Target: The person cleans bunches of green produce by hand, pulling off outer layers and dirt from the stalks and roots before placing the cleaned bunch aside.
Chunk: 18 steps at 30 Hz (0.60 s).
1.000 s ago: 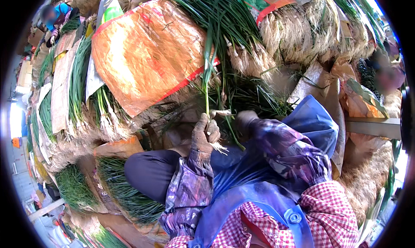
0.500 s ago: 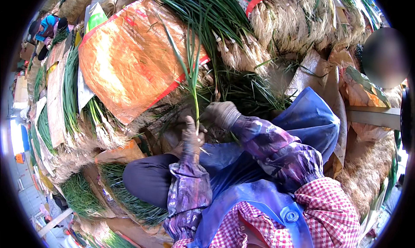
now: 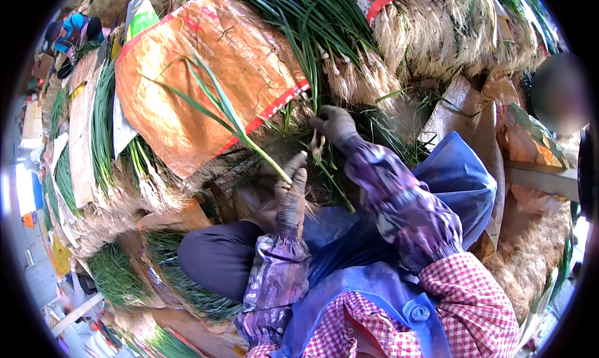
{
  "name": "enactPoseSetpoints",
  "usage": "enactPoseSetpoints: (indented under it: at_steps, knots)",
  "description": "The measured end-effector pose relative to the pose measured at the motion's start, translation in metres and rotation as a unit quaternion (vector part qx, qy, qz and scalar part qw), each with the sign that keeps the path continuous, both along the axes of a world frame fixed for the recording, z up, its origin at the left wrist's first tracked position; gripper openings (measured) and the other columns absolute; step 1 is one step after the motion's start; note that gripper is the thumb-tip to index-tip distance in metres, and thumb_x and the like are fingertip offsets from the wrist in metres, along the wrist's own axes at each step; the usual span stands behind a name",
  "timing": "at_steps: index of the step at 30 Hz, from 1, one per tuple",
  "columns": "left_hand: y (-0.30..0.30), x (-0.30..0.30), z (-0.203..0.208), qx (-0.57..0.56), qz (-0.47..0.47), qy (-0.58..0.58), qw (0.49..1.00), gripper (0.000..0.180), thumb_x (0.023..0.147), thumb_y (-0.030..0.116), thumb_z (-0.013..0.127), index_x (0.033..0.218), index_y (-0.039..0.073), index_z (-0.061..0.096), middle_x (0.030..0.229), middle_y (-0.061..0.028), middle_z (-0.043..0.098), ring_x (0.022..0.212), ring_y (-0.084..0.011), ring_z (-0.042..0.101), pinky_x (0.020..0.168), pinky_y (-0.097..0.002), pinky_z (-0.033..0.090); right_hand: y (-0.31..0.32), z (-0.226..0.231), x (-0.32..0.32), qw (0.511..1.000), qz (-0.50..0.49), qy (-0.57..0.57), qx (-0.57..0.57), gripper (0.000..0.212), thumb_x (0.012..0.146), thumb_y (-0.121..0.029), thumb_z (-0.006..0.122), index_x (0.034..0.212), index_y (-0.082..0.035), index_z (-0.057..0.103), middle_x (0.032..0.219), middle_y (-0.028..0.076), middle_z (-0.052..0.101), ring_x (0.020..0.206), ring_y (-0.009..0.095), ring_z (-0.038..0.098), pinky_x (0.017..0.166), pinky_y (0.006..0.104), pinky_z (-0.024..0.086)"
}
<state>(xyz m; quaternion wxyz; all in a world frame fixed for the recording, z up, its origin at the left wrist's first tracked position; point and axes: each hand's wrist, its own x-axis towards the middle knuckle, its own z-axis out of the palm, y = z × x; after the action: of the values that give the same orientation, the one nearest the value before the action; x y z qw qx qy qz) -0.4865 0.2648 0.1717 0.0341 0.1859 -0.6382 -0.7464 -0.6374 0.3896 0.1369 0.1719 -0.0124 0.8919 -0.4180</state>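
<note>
My left hand (image 3: 292, 192), in a worn, dirty glove, is closed around the pale lower stem of a green onion (image 3: 240, 130). Its leaves slant up and left over an orange woven sack (image 3: 206, 77). My right hand (image 3: 337, 124), also gloved, is above and to the right of it, its fingers closed at the stem of another green onion (image 3: 316, 86) that hangs from the pile of green onions (image 3: 306, 21). Small roots and stem ends show just below these fingers. Part of my left hand's grip is hidden behind its fingers.
Rooted bundles of green onions (image 3: 150, 180) lie at left. More bundles with thick roots (image 3: 430, 36) are stacked at the far right. Loose green leaves (image 3: 387, 130) are beyond my blue apron (image 3: 462, 164). A pale beam (image 3: 543, 177) is at right. Another person (image 3: 72, 33) sits far left.
My left hand has tilted the green onion leftward, so its leaves now cross the orange sack. My right hand has moved up and away to the hanging green onion.
</note>
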Motion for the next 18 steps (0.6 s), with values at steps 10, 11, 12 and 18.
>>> enactPoseSetpoints:
  at_steps: [10,11,12,18]
  knots:
    - [-0.004,0.016,0.014,0.475,-0.09,-0.118,0.868,0.026,0.094,0.031,0.048,0.091,0.006,0.053,0.052,0.0026,0.039,0.041,-0.0082,0.037,0.039,-0.0229,0.028,0.0,0.031,0.054,0.848,-0.012,-0.33,-0.413,0.025,0.085,-0.028,0.064,0.09,-0.004,0.062,0.063,-0.002,0.054,0.05,0.006,0.047,0.045,0.021,0.038]
    - [-0.002,0.017,0.015,0.531,-0.095,-0.091,0.837,0.028,0.095,0.032,0.045,0.092,0.006,0.053,0.051,0.0024,0.037,0.04,-0.0084,0.034,0.039,-0.0232,0.027,0.001,0.027,0.052,0.883,-0.038,-0.265,-0.386,0.023,0.087,-0.027,0.062,0.088,-0.004,0.062,0.063,-0.002,0.054,0.051,0.006,0.047,0.046,0.0213,0.038]
    - [-0.001,0.02,0.017,0.583,-0.094,-0.063,0.805,0.029,0.096,0.033,0.043,0.093,0.006,0.053,0.049,0.0022,0.035,0.039,-0.0085,0.032,0.039,-0.0236,0.026,-0.001,0.025,0.052,0.91,-0.061,-0.202,-0.357,0.022,0.088,-0.026,0.06,0.085,-0.005,0.062,0.063,-0.002,0.055,0.053,0.006,0.048,0.047,0.0216,0.039]
    - [-0.016,0.019,0.018,0.533,-0.038,0.011,0.845,0.028,0.095,0.03,0.046,0.103,0.004,0.052,0.054,0.0015,0.04,0.043,-0.0094,0.035,0.043,-0.0253,0.029,0.016,0.051,0.097,0.844,0.191,-0.415,-0.28,0.04,0.09,-0.033,0.057,0.118,-0.004,0.055,0.089,0.005,0.062,0.083,0.013,0.055,0.075,0.0334,0.047]
